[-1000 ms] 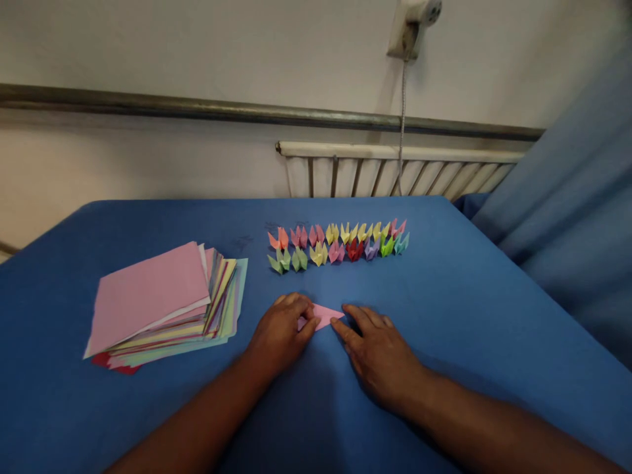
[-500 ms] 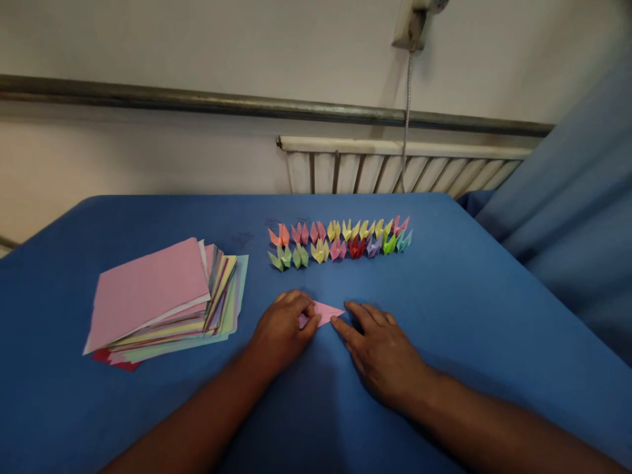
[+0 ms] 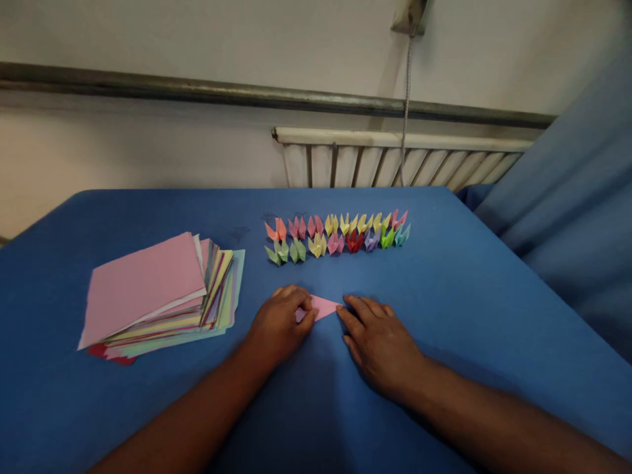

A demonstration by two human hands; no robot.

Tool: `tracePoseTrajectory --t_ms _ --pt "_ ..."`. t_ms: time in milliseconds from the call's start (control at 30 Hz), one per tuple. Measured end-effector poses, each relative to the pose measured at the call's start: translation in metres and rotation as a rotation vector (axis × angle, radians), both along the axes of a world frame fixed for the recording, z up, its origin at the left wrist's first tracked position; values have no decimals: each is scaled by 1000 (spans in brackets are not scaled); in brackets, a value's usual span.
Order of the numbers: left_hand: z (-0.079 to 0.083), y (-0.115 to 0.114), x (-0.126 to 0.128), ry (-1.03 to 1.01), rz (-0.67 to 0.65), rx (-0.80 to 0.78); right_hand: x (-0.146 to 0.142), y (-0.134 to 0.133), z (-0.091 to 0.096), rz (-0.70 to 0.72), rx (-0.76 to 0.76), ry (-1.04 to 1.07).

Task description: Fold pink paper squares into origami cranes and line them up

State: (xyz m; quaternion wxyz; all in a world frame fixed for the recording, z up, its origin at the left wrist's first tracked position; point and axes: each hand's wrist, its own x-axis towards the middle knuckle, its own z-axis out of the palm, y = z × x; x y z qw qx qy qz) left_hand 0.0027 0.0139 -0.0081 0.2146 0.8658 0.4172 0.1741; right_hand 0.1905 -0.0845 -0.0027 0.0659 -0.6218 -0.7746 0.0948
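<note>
The left hand [image 3: 279, 322] is pinching the left end of the pink folded paper [image 3: 323, 305], which is lying mid-tabletop [image 3: 469, 296]. The right hand [image 3: 378, 339], flat and unclenched, is touching its right tip. Bare surface is stretching rightward to the edge; the paper stack [image 3: 143, 283] is sitting left, the folded figures [image 3: 338, 236] just behind.

A blue-covered desk [image 3: 469, 296] carries a fanned stack of coloured sheets [image 3: 148, 289] at the left, two rows of small folded paper figures [image 3: 336, 236] toward the far side, and one folded pink piece [image 3: 323, 306] lying flat just nearer.
</note>
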Motion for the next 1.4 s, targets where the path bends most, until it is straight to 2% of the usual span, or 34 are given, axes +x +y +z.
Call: tracePoseTrajectory --t_ms 100,167,367,500,833,1100,1400 --pt "-1 -1 -1 17 -7 38 0 -1 0 4 4 2" --pt "-1 -1 -2 43 -59 88 -1 -1 0 6 11 2" --pt "6 -4 4 266 -180 282 -2 0 3 12 13 19" --pt "11 -5 10 328 -222 328 -1 0 4 9 9 26" --pt "8 -2 12 366 -236 353 0 0 3 14 6 24" --pt "10 -2 12 303 -221 289 1 1 1 16 10 23" --pt "7 -4 8 287 -242 296 0 -2 3 1 46 18"
